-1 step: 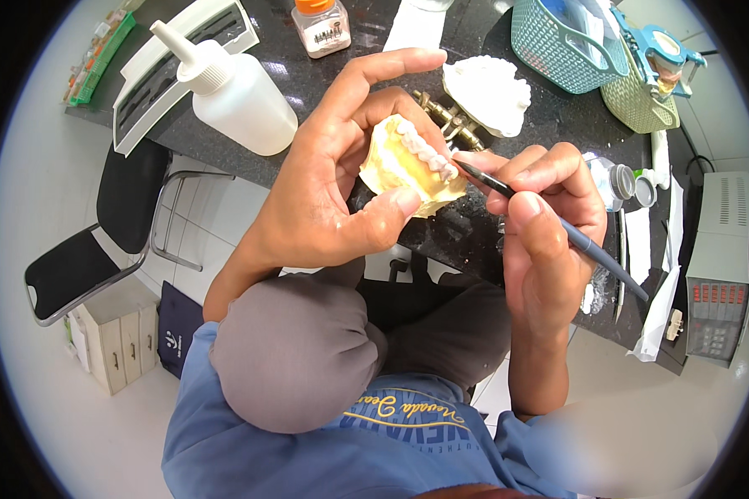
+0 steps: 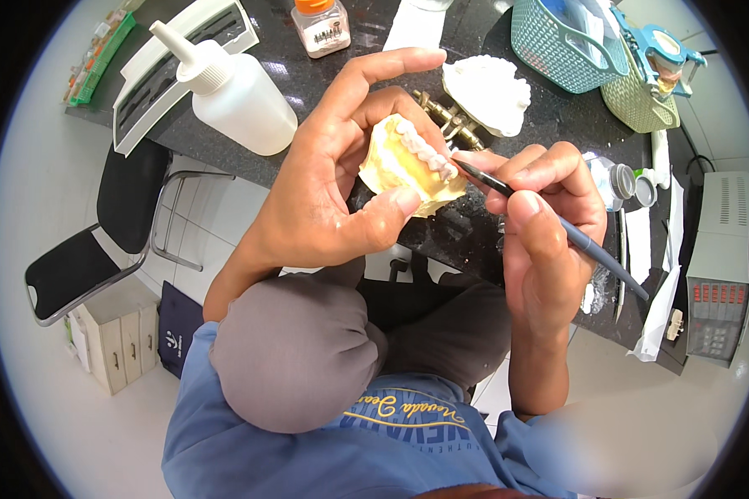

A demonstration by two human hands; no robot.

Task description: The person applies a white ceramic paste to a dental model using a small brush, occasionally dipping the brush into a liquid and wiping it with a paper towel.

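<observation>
My left hand (image 2: 329, 179) grips a yellow dental model (image 2: 397, 176) between thumb and fingers, its index finger stretched out above. Along one side of the model runs a row of whitish teeth (image 2: 424, 150). A slim brush (image 2: 595, 248) with a dark tip and blue-grey handle is pinched in my right hand (image 2: 553, 216). The brush tip lies at the end of the tooth row nearest my right hand; whether it touches cannot be made out. Just beyond the model are a white plaster cast (image 2: 489, 93) and a brass-coloured metal hinge frame (image 2: 458, 123), partly hidden by my fingers.
On the dark counter (image 2: 225, 141) stand a white squeeze bottle (image 2: 245, 104), an orange-capped jar (image 2: 321, 29) and, at far right, a teal basket (image 2: 566, 54). Small jars (image 2: 620, 183) stand right of my right hand. A grey device (image 2: 720, 266) is at the right edge, a black chair (image 2: 133, 195) at left.
</observation>
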